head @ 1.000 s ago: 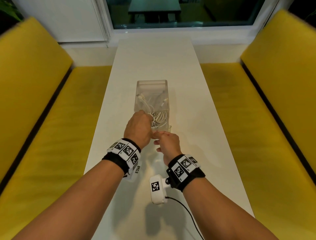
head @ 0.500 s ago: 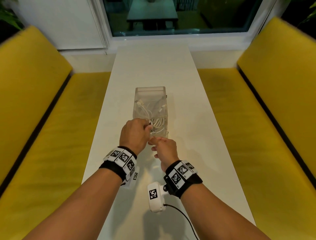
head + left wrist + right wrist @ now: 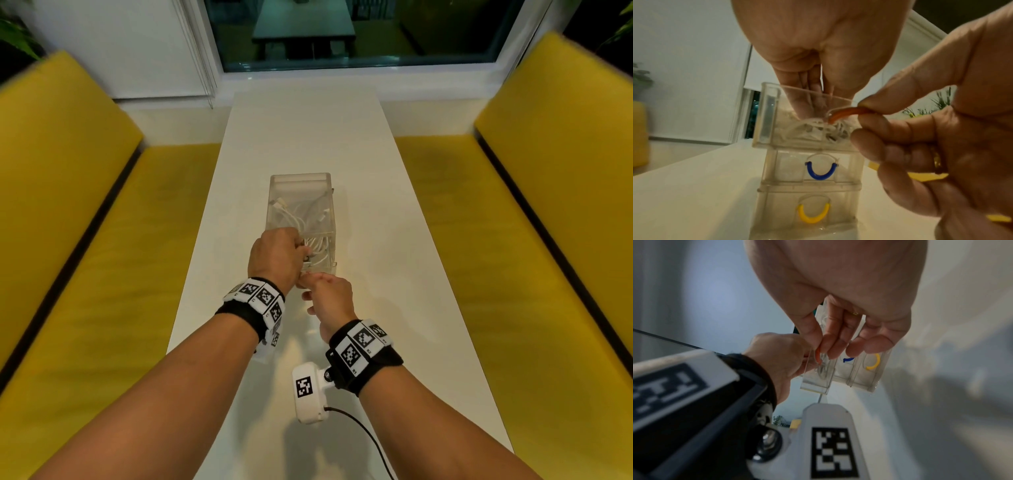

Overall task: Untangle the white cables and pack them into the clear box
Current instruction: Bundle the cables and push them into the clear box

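A clear box [image 3: 274, 205] of three stacked drawers stands mid-table. Its top drawer [image 3: 766, 113] sticks out toward me and holds a loose pile of white cables [image 3: 301, 212] [image 3: 809, 129]. My left hand [image 3: 294, 250] [image 3: 818, 100] reaches down into the near end of that drawer, fingers bent among the cables and thumb opposite them. My right hand [image 3: 308, 279] [image 3: 865, 110] sits just in front of the box. Its thumb and forefinger pinch the drawer's orange handle [image 3: 846, 112] [image 3: 818, 353], and its other fingers are curled below.
Below the top drawer are shut drawers with a blue handle [image 3: 821, 172] and a yellow handle [image 3: 813, 214]. The narrow white table [image 3: 376, 240] runs toward a window. Yellow benches [image 3: 85, 240] [image 3: 531, 240] flank it on both sides.
The head view has tilted, so the scene sits lower in frame. My left hand has pushed slightly deeper into the drawer. The right hand keeps its pinch on the handle.
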Tool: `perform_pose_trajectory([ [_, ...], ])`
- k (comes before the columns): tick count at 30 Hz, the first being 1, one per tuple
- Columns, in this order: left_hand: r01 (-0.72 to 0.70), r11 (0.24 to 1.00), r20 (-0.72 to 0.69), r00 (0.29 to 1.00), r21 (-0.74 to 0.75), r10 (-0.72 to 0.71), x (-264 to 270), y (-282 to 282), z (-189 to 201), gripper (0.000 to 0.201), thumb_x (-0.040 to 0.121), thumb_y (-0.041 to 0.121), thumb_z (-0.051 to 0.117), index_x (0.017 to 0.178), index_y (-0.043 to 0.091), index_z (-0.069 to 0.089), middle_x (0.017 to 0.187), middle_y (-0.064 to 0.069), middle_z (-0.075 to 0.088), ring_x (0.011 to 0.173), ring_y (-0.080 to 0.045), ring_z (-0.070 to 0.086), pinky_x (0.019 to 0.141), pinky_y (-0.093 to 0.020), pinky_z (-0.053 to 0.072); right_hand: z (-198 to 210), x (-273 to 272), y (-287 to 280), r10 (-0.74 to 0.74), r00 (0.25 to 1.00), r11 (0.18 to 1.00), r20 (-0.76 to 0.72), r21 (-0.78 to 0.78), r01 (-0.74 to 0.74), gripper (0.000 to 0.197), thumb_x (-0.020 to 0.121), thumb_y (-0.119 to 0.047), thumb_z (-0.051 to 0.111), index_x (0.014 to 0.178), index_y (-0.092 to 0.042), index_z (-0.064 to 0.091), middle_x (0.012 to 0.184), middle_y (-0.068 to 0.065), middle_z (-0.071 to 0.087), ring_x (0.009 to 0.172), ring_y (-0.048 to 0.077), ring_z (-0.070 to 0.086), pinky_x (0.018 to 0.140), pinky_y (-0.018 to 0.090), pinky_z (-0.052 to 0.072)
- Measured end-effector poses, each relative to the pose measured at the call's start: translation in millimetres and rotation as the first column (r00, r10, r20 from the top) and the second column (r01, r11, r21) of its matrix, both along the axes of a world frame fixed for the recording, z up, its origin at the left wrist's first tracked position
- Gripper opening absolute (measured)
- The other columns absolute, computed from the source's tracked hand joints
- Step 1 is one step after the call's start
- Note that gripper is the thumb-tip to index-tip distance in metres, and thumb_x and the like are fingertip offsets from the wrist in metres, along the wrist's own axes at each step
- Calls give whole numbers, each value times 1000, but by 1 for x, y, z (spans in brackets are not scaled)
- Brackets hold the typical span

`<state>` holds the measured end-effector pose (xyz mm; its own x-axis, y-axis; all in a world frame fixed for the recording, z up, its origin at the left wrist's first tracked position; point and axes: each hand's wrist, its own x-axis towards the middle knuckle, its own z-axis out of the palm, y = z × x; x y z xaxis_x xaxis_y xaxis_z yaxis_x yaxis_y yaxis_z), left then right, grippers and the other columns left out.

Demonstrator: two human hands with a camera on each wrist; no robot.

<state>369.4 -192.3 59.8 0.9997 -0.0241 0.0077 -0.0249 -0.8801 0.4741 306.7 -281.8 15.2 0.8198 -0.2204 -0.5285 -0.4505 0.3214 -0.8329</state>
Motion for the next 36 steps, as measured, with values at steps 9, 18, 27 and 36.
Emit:
perform_pose_trajectory([
  [9, 127, 985, 23, 992, -117, -125, -32, 28, 9, 30, 94, 19, 67, 124, 17, 70, 119, -7, 73, 111, -26, 67, 98, -35, 52, 1, 7, 0, 0, 999, 999, -38, 37, 1, 13, 87, -12, 69, 96, -6, 76, 91, 5, 75, 76, 17, 59, 60, 27, 42],
  [18, 249, 967, 51, 967, 43, -251, -52, 33, -14, 45, 99, 18, 55, 143, 21, 53, 148, 0, 50, 135, -21, 46, 111, -40, 30, -3, 13, 2, 7, 1000, 999, -27, 51, -6, 18, 84, -17, 71, 98, -8, 78, 91, 6, 78, 77, 19, 63, 65, 32, 44],
  [27, 416, 866, -121, 909, 276, -398, -32, 17, -1, 57, 95, 26, 42, 150, 13, 38, 157, -2, 38, 145, -18, 32, 114, -40, 23, -10, 12, 0, 22, 1000, 1000, -5, 7, -22, 19, 86, -9, 59, 88, -11, 78, 86, 11, 76, 78, 20, 64, 71, 37, 46],
  [36, 523, 793, -385, 833, 313, -398, -9, 6, 26, 45, 94, 31, 46, 133, 10, 51, 138, -7, 53, 122, -28, 53, 98, -41, 41, -13, 15, 0, 29, 999, 998, -28, -54, -30, 29, 86, 0, 45, 94, -1, 73, 81, 11, 67, 74, 20, 57, 57, 29, 39],
])
